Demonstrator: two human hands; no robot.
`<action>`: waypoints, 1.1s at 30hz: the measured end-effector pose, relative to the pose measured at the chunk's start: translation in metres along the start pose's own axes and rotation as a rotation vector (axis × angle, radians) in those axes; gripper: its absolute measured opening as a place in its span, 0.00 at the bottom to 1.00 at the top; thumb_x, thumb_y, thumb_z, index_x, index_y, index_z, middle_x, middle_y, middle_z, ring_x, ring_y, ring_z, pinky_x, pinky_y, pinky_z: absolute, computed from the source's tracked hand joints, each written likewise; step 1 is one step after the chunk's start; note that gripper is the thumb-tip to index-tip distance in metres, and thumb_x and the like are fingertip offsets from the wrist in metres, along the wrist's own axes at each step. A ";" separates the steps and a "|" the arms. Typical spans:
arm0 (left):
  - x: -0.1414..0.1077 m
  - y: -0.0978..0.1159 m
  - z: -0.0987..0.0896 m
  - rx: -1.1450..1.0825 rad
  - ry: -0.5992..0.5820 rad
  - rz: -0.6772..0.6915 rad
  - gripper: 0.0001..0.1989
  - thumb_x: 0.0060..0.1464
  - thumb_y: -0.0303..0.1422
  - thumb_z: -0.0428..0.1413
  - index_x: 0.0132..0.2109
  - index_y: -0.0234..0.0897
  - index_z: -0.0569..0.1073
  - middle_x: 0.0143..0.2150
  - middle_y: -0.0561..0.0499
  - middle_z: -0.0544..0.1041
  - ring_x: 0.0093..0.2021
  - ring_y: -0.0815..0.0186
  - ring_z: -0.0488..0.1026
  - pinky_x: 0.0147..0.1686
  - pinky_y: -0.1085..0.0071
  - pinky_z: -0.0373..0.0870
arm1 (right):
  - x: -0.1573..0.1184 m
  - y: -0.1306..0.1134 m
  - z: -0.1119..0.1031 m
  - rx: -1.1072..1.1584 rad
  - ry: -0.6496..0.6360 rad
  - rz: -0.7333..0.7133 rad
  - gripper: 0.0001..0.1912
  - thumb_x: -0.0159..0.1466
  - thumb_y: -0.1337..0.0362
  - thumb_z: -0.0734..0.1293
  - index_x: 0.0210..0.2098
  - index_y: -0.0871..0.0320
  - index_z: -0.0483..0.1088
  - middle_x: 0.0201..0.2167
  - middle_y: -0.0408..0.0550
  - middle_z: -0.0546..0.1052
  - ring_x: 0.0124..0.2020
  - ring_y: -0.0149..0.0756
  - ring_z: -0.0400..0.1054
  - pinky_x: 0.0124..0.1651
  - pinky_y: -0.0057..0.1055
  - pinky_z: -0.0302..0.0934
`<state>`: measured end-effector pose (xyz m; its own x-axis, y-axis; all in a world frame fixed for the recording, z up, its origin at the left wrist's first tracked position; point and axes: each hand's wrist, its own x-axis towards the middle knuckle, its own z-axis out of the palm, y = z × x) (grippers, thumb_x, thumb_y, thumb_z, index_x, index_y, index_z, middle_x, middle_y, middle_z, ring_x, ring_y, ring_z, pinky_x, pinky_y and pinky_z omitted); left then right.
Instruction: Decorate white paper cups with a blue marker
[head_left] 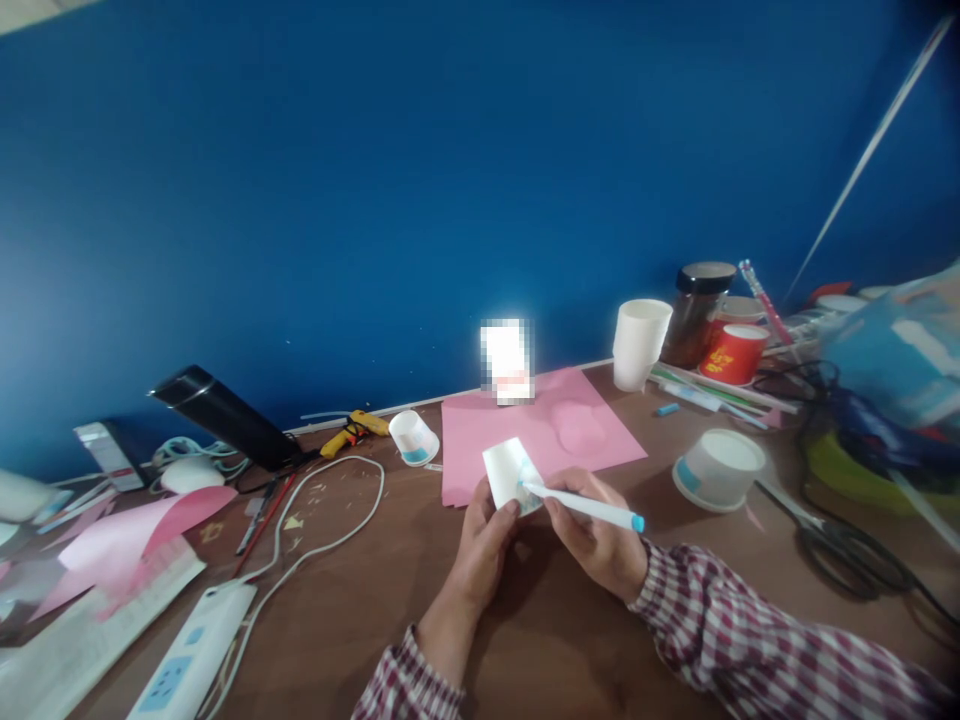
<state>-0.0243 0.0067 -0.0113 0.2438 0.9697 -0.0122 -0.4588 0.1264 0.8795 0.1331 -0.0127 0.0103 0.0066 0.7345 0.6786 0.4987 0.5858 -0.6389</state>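
My left hand (484, 540) grips a small white paper piece (506, 470) by its lower edge, thumb on the front. Light blue marks show on its right side. My right hand (592, 525) is closed around a white felt-tip marker (589, 507) with a light blue end, and the marker's tip meets the paper piece, or nearly so. Behind both hands lie pink paper sheets (480, 440). A small blue cap (666, 409) rests on the table to the right.
A bright pixelated screen (507, 360) stands by the blue wall. White paper cups (412, 438), (720, 468) sit either side. Scissors (832, 545) lie at right. At left are a yellow glue gun (354, 432), black cylinder (225, 415), power strip (191, 660) and looping cable (379, 500).
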 end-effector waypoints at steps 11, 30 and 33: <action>0.000 -0.001 0.000 -0.023 -0.003 0.005 0.20 0.52 0.38 0.62 0.51 0.36 0.73 0.46 0.43 0.78 0.48 0.54 0.74 0.50 0.57 0.70 | 0.002 0.003 -0.001 -0.015 0.024 0.029 0.03 0.67 0.65 0.63 0.38 0.55 0.69 0.30 0.46 0.77 0.30 0.36 0.74 0.36 0.31 0.70; 0.001 -0.001 -0.001 -0.036 0.003 -0.013 0.22 0.51 0.38 0.63 0.52 0.35 0.73 0.49 0.41 0.78 0.51 0.51 0.74 0.52 0.54 0.69 | 0.002 0.005 -0.001 -0.033 0.039 0.023 0.03 0.66 0.66 0.63 0.37 0.56 0.69 0.29 0.46 0.76 0.29 0.36 0.73 0.35 0.30 0.69; 0.000 -0.001 -0.002 -0.044 -0.003 -0.016 0.21 0.52 0.38 0.62 0.52 0.36 0.73 0.50 0.42 0.78 0.52 0.51 0.74 0.53 0.54 0.69 | 0.003 0.007 -0.001 -0.033 0.057 0.020 0.02 0.66 0.66 0.64 0.37 0.56 0.69 0.29 0.45 0.76 0.28 0.35 0.73 0.34 0.29 0.69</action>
<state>-0.0252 0.0071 -0.0135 0.2542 0.9668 -0.0241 -0.4924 0.1509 0.8572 0.1373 -0.0066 0.0088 0.0663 0.7248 0.6857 0.5264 0.5584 -0.6412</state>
